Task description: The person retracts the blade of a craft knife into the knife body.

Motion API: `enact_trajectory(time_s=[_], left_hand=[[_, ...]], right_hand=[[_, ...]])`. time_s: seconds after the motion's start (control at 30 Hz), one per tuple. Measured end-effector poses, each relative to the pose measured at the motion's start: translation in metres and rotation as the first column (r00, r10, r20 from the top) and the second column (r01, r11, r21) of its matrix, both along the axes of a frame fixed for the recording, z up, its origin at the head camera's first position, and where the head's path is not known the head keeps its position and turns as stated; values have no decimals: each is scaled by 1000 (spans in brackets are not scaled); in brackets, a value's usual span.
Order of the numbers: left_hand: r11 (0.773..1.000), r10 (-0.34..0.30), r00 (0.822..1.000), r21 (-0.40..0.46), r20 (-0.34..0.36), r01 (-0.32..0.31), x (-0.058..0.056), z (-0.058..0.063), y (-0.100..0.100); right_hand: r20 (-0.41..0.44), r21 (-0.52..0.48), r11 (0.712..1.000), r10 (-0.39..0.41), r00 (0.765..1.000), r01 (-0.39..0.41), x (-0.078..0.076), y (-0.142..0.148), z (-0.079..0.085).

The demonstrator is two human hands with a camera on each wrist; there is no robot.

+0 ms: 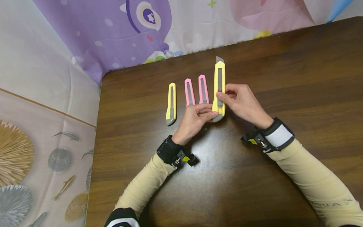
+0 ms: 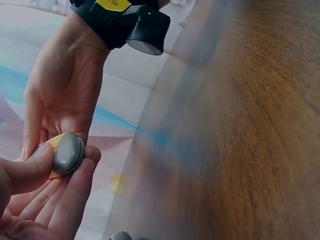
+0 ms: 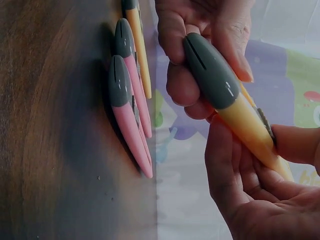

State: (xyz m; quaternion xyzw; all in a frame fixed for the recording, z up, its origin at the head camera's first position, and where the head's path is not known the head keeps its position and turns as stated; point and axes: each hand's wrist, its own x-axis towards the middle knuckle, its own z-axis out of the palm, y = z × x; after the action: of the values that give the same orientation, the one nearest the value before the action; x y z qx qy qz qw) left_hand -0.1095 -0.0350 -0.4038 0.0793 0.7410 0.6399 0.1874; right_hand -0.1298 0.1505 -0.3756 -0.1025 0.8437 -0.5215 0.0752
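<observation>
Both hands hold a yellow utility knife (image 1: 222,67) with a grey end cap (image 3: 212,70), raised above the wooden table. A short piece of its blade (image 1: 219,59) sticks out at the far tip. My left hand (image 1: 191,123) pinches the capped end between thumb and fingers. Farther up the body, my right hand (image 1: 245,102) grips the knife, its thumb (image 3: 297,144) on the grey slider side. To the left lie two pink utility knives, the nearer pink knife (image 1: 203,88) and the other pink knife (image 1: 189,91), their lower ends hidden behind the left hand in the head view.
Leftmost in the row lies another yellow utility knife (image 1: 171,101), no blade showing. The brown table (image 1: 297,78) reaches a printed curtain (image 1: 195,25) at the back and a patterned cloth (image 1: 76,107) at the left. Each wrist wears a black strap with a camera.
</observation>
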Motion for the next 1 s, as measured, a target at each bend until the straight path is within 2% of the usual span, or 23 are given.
enact_trajectory(time_s=[0.3,0.57,1.0], left_hand=[[1000,-2,1000,0,5,2,0,-1,1],[1000,-6,1000,7,14,6,1,-1,2],[1000,-8,1000,11,29,8,0,-3,1]], right_hand=[[-5,-6,1000,20,1000,-20,0,1,1],[-18,21,1000,-5,1000,6,-1,0,-3],[24,11,1000,24,999,-25,0,2,-2]])
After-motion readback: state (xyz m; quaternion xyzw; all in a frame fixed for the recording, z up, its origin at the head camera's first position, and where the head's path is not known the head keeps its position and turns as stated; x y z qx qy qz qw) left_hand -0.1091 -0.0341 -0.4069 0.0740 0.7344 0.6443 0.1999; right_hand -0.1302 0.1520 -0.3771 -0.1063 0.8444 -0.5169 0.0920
